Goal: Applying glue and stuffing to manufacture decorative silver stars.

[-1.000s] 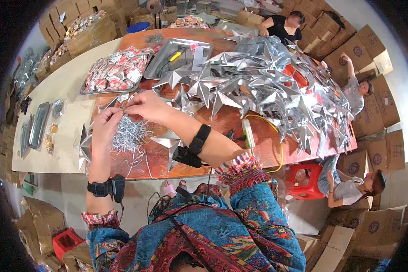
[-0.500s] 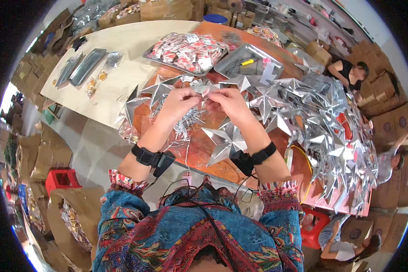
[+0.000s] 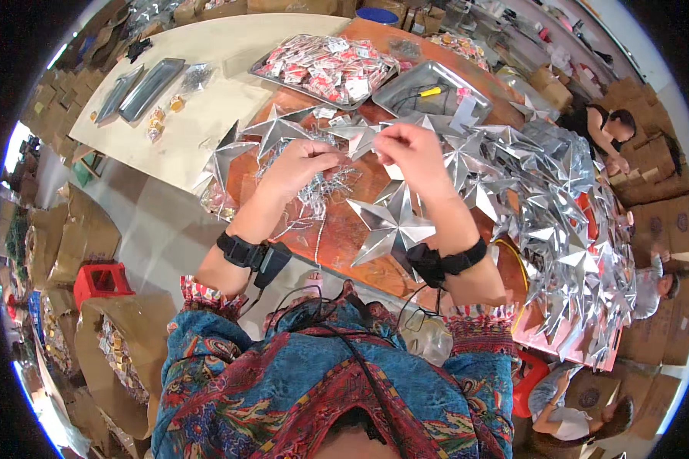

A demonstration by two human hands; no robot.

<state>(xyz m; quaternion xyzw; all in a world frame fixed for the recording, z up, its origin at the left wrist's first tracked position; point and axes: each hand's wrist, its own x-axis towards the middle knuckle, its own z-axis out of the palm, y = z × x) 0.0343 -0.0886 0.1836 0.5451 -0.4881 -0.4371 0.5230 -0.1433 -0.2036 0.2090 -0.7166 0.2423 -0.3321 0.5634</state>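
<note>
My left hand (image 3: 302,166) hovers over a tangle of silver strings (image 3: 319,193), its thumb and fingers pinched together. Across a small gap, my right hand (image 3: 413,154) is closed too, fingertips pressed together and turned toward the left. Whatever sits in either pinch is too small to make out. Just beyond the hands lies a silver folded star (image 3: 357,135). Below my right hand a larger silver star (image 3: 395,227) rests on the reddish-brown table (image 3: 283,102). Another star (image 3: 274,130) lies beyond my left hand.
A tray heaped with small red-and-white packets (image 3: 325,69) stands at the back, beside a grey tray (image 3: 394,96) holding a yellow-handled tool (image 3: 431,92). Silver stars (image 3: 566,252) pile up on the right. A pale table (image 3: 207,99) adjoins at left. Co-workers sit at right.
My hands were together at their fingertips and are now apart. The right hand has moved right and slightly up; the left stays over the strings.
</note>
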